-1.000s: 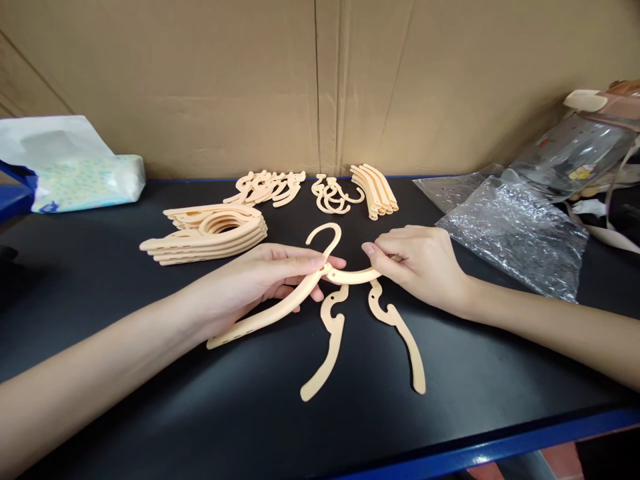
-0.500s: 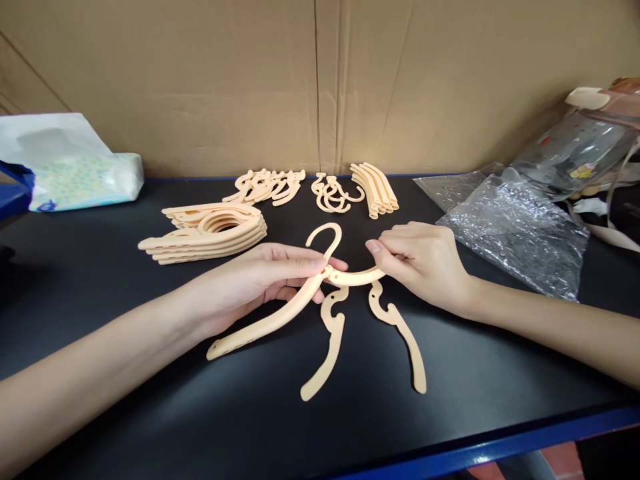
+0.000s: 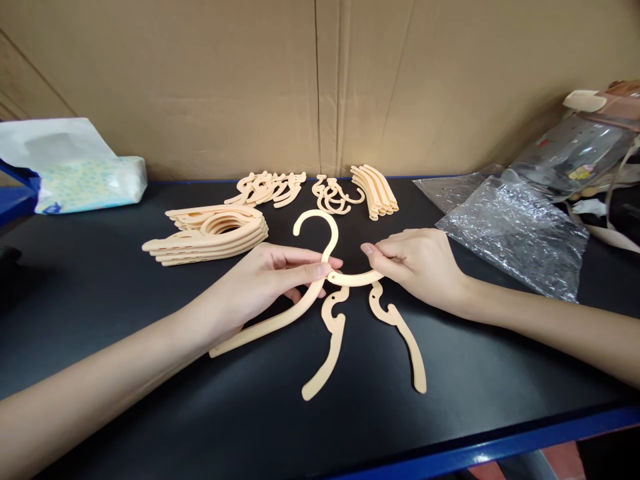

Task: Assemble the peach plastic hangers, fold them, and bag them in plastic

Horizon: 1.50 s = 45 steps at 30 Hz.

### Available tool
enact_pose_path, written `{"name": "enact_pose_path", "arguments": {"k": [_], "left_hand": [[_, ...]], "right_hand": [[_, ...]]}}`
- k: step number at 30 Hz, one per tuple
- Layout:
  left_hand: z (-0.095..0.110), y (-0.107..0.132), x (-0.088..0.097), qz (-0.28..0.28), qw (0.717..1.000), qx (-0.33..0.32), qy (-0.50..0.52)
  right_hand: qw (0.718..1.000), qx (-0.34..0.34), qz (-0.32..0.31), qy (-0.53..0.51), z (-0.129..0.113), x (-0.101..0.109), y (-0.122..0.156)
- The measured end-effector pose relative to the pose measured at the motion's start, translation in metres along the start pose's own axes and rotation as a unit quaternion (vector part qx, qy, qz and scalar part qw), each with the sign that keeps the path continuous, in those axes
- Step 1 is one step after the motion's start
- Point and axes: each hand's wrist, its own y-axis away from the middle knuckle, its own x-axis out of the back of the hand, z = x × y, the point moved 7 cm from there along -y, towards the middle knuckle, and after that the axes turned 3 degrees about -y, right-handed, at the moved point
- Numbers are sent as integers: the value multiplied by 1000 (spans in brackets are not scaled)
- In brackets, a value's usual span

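A peach plastic folding hanger (image 3: pixel 290 315) is held between my hands, its hook (image 3: pixel 332 230) pointing up and curling left. My left hand (image 3: pixel 280 270) pinches it where hook and arms meet, thumb in front and fingers behind. Closed around the far end of its right arm is my right hand (image 3: pixel 413 260), which hides that end. Below lie two loose notched hanger pieces, one left (image 3: pixel 327 353) and one right (image 3: pixel 411 347), both flat on the black table (image 3: pixel 240 420).
Stacked folded hangers (image 3: pixel 215 243) lie behind my left hand. Farther back are notched pieces (image 3: pixel 270 187), loose hooks (image 3: pixel 334 197) and curved arms (image 3: pixel 376 192). A tissue pack (image 3: pixel 90 180) sits left; clear plastic bags (image 3: pixel 520 230) and a bottle (image 3: pixel 575 150) are right. Cardboard (image 3: pixel 200 87) stands behind.
The hook has swung up and leftward, and the hanger's left arm has turned so its slotted edge no longer shows. Both hands keep their hold, with the right hand shifted slightly.
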Motion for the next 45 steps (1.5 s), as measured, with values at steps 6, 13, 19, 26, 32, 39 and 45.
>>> {"name": "enact_pose_path", "arguments": {"k": [6,13,19,26,32,39,45], "left_hand": [[1,-3,2,-2,999,-8,-31],[0,-3,3,6,999,-5,-36],[1,-3,3,0,996,-24,-85],[4,-1,0,0,996,-23,-88],[6,0,0,14,996,-11,-82],[5,0,-5,-5,999,-8,-51],[14,6,3,77,965,-109,-224]], "right_hand": [[999,-42,-30,-8,6,-4,-1],[997,-62,-43,-3,7,-6,-1],[996,-76,-43,0,9,-7,-2],[997,-71,-22,-3,9,-5,-2],[997,-72,-19,-16,9,-4,-3],[988,-130,-20,-78,26,-7,-7],[986,-147,-19,-75,39,-7,-11]]}}
